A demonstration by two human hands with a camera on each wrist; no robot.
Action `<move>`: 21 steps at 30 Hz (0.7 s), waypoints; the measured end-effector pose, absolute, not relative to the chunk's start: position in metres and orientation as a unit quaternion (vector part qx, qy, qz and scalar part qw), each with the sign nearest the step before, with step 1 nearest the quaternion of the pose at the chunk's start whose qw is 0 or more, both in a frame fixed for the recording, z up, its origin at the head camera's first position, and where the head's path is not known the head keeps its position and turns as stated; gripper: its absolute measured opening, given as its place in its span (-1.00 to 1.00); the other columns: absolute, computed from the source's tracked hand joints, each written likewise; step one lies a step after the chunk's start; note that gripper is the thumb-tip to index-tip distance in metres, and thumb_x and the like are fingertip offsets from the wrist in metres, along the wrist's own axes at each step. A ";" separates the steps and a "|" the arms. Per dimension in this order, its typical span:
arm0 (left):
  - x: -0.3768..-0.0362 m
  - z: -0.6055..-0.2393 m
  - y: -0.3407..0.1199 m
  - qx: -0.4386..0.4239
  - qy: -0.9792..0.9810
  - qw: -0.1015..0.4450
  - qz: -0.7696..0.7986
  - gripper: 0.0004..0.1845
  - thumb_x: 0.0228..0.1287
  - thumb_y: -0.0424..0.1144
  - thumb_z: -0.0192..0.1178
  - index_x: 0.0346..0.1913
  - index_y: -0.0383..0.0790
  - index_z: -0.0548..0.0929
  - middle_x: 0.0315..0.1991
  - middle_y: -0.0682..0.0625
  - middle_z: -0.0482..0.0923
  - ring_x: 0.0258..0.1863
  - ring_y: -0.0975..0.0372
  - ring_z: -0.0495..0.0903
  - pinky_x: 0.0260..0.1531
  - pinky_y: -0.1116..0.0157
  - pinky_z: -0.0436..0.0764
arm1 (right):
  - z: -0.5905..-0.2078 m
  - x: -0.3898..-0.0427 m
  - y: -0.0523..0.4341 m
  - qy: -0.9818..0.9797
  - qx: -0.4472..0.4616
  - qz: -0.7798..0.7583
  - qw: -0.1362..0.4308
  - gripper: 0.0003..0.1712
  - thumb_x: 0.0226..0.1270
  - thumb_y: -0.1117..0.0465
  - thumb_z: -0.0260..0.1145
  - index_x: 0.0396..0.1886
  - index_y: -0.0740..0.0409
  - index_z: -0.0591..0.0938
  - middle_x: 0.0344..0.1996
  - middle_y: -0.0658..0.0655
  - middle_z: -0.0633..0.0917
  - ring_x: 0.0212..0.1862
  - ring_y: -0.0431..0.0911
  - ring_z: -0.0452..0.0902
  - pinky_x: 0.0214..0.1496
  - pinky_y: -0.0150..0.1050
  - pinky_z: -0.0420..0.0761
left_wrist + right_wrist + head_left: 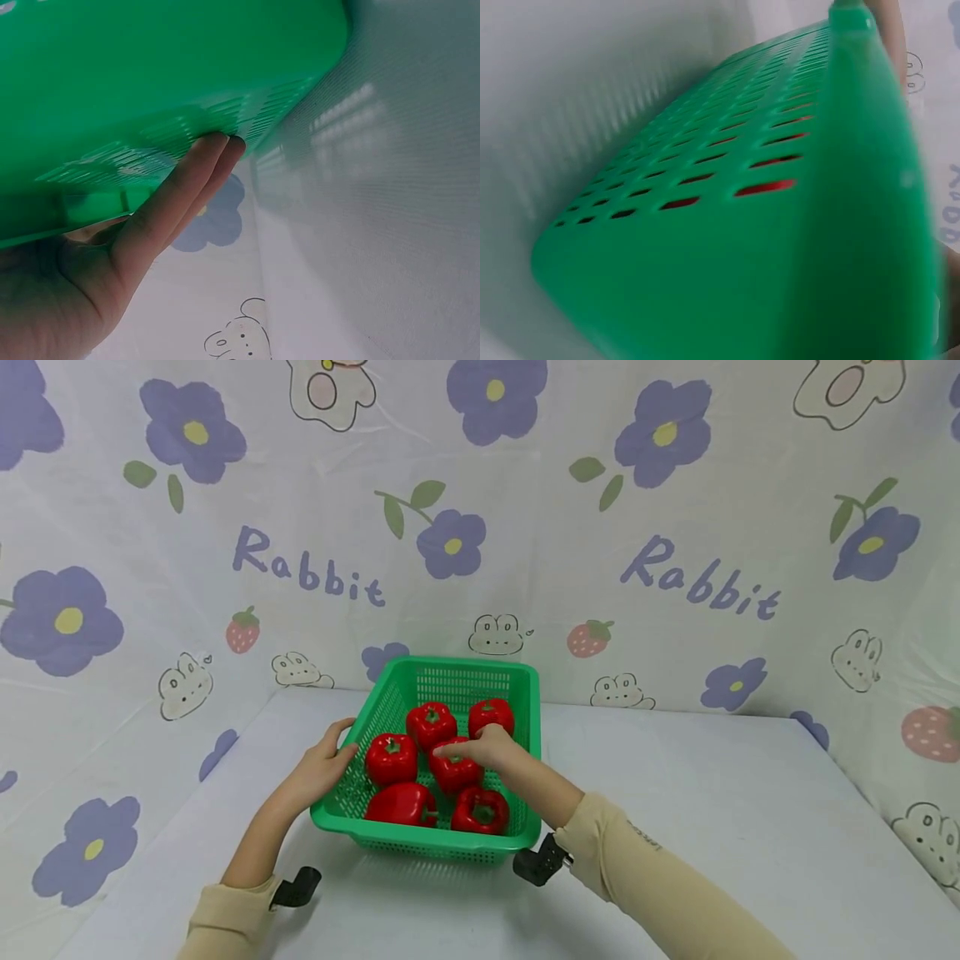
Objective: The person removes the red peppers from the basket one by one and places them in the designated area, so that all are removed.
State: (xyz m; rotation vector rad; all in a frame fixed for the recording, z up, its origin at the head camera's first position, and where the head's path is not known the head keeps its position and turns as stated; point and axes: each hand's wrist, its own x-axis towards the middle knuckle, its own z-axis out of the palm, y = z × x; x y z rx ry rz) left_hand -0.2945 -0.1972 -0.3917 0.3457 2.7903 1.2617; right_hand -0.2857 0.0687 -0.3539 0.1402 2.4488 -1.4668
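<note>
- Sleeves of beige cloth cover both my forearms at the near edge of the head view; a black camera mount sits at each wrist.
- Left hand (324, 766) rests against the outer left wall of the green basket (525, 693). Fingers lie straight along the slotted side, as the left wrist view confirms (191, 180), with the thumb up at the rim. It steadies rather than grips.
- Right hand (491, 747) reaches over the near right rim into the basket, fingers extended and laid on top of the centre pepper (454, 772). I cannot tell whether they have closed round it; they look flat.
- Basket stands on the white tabletop (712, 827), near its middle, short side toward me.
- Contents: six red bell peppers, all inside. Front left pepper (401, 803), front right pepper (481, 811), mid-left pepper (391, 758), back pepper (431, 724), back right pepper (491, 714), plus the centre one under my fingers.
- Progress, as I judge it: none lies on the tabletop, so either loading is complete or unloading has not begun; the frames do not settle which.
- Right wrist view shows only the basket's slotted wall, red visible through the slots.
- Writing: the backdrop cloth (150, 468) reads "Rabbit" twice in purple script, among flowers, strawberries and rabbit drawings. No brand or label seen on basket or peppers.
</note>
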 end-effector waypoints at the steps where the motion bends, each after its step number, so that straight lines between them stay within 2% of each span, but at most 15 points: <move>1: -0.294 -0.391 -0.197 0.112 0.905 0.030 0.410 -0.42 0.56 -0.16 -0.18 0.51 -0.25 0.01 0.29 -0.47 0.35 -0.17 0.02 0.67 -0.22 0.16 0.64 | -0.355 -0.286 0.069 0.848 0.050 -0.507 0.146 -0.08 0.13 0.01 0.47 0.33 0.41 0.27 0.26 0.33 0.43 0.31 0.14 0.31 0.29 0.08 0.48; 4: -0.295 -0.391 -0.197 0.111 0.904 0.033 0.412 -0.41 0.56 -0.15 -0.18 0.52 -0.26 0.01 0.27 -0.47 0.37 -0.22 0.06 0.68 -0.26 0.18 0.65 | -0.358 -0.287 0.069 0.844 0.059 -0.509 0.157 0.01 0.12 0.03 0.47 0.40 0.43 0.18 0.32 0.34 0.37 0.34 0.16 0.26 0.32 0.09 0.44; 8: -0.294 -0.391 -0.198 0.108 0.900 0.036 0.421 -0.41 0.56 -0.16 -0.18 0.52 -0.24 0.00 0.22 -0.48 0.41 -0.34 0.10 0.70 -0.35 0.21 0.67 | -0.364 -0.287 0.069 0.841 0.061 -0.514 0.159 -0.01 0.10 0.05 0.48 0.37 0.43 0.21 0.28 0.34 0.40 0.30 0.16 0.29 0.30 0.08 0.47; 16: -0.292 -0.392 -0.199 0.113 0.904 0.028 0.412 -0.42 0.56 -0.17 -0.18 0.51 -0.26 0.02 0.26 -0.48 0.37 -0.21 0.04 0.69 -0.25 0.16 0.66 | -0.378 -0.285 0.066 0.822 0.064 -0.539 0.175 0.00 0.04 0.04 0.52 0.35 0.40 0.23 0.22 0.28 0.45 0.24 0.09 0.36 0.25 0.04 0.51; 21: -0.291 -0.393 -0.199 0.116 0.903 0.030 0.413 -0.42 0.56 -0.15 -0.18 0.51 -0.25 0.01 0.26 -0.48 0.38 -0.21 0.05 0.69 -0.24 0.16 0.66 | -0.382 -0.285 0.064 0.831 0.057 -0.529 0.162 -0.10 0.02 0.06 0.55 0.25 0.37 0.34 0.13 0.25 0.53 0.16 0.07 0.43 0.20 0.02 0.55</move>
